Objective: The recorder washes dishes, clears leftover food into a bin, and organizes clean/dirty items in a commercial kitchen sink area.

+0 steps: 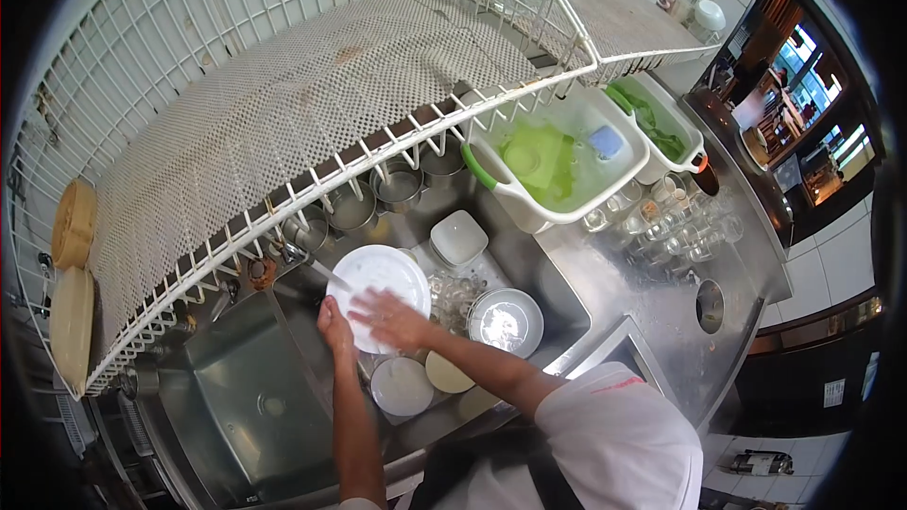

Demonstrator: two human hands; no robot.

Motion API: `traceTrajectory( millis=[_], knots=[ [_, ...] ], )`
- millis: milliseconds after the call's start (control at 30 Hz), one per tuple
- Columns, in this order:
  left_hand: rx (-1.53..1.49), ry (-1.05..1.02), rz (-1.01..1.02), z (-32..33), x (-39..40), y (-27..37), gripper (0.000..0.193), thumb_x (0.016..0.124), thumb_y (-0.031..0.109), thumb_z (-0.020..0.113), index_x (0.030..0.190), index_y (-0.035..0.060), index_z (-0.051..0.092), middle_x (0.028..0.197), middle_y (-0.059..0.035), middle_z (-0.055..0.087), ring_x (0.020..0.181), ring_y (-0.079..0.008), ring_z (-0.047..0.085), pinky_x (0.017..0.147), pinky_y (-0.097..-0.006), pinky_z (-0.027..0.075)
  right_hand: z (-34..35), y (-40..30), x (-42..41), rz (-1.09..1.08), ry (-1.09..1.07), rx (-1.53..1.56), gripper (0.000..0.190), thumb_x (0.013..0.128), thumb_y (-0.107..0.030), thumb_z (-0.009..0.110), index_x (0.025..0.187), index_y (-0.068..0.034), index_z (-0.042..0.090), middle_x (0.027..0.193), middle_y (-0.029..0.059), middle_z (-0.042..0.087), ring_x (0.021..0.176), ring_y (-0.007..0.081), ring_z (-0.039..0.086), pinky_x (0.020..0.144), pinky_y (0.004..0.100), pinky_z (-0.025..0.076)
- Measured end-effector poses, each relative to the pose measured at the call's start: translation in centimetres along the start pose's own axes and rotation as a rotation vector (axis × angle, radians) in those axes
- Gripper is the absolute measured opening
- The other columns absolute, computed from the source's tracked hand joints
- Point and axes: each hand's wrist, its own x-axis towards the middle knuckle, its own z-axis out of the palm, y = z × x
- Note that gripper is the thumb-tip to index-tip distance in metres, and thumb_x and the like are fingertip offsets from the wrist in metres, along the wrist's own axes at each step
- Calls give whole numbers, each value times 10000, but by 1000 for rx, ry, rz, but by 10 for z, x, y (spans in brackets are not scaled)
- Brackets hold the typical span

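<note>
A round white plate (379,276) is tilted over the right-hand sink basin, below the faucet (296,253). My left hand (336,324) grips its near left rim. Blurred by motion, my right hand (388,317) lies flat over the plate's face with its fingers apart. What looks like a stream of water runs from the faucet onto the plate. Just right of it, clear glasses (453,295) and a stack of round bowls (506,322) sit in the basin. Square white dishes (459,238) are stacked farther back, and a white bowl (402,386) stands nearer me.
A wire dish rack (425,138) overhangs the sink's back edge, above several metal pots (397,188). To the right are a white tub (595,209) of cloudy water with a blue sponge (605,142), and rows of glasses (673,223). Another basin (248,397) lies left.
</note>
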Motion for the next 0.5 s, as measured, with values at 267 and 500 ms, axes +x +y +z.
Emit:
traceTrajectory(
  millis=[267, 500],
  knots=[
    [-256, 34, -152, -32, 26, -34, 402, 984, 255, 486, 1238, -53, 528, 1224, -122, 575, 1126, -186, 520, 989, -302, 390, 54, 12, -29, -6, -27, 214, 550, 904, -377, 466, 1420, -203, 390, 1516, 142, 247, 1399, 362, 199, 1117, 553, 147],
    [-422, 50, -345, -41, -17, -48, 375, 861, 257, 693, 1120, 3, 597, 990, -73, 642, 813, -150, 598, 719, -286, 495, 51, 41, -69, 903, 303, 1641, 483, 835, -115, 667, 1269, -10, 481, 1181, 153, 587, 977, 227, 613, 806, 354, 521]
  ],
)
